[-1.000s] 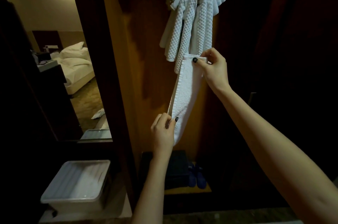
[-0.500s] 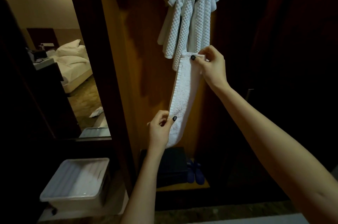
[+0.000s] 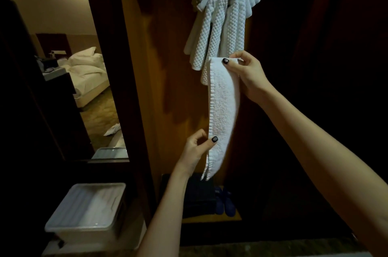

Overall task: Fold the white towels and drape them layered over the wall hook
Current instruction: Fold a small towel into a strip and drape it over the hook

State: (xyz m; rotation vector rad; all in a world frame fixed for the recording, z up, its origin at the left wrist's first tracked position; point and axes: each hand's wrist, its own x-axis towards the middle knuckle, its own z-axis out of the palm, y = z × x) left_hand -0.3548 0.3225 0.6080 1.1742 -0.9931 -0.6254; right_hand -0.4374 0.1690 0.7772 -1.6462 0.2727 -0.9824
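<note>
A person faces a wooden wall panel (image 3: 168, 67) in a dim room, holding a folded towel (image 3: 222, 109) as a long narrow white strip at the centre of the frame. The right hand (image 3: 247, 74) pinches its top end, thumb on the front. That end sits just below the hung towels (image 3: 220, 25), which already drape in layered arcs at the upper centre. The left hand (image 3: 195, 151) pinches the strip's left edge lower down, thumb across the front, so each grip is closed on the cloth. The hook itself is hidden under the hung towels. Compared with a second earlier, both hands sit in nearly the same places. The strip now hangs a little straighter, and more of its tail shows below the left thumb, reaching toward the dark case (image 3: 197, 195) and blue slippers (image 3: 225, 200) on the floor. That suggests the fold is being smoothed and pulled taut along its length. It looks narrow and even enough to drape, but it has not yet gone over the hook, so lifting it onto the stack is likely what remains. At lower left stands a white plastic bin (image 3: 88, 210), and a bed (image 3: 88, 71) shows at the left of the frame.
</note>
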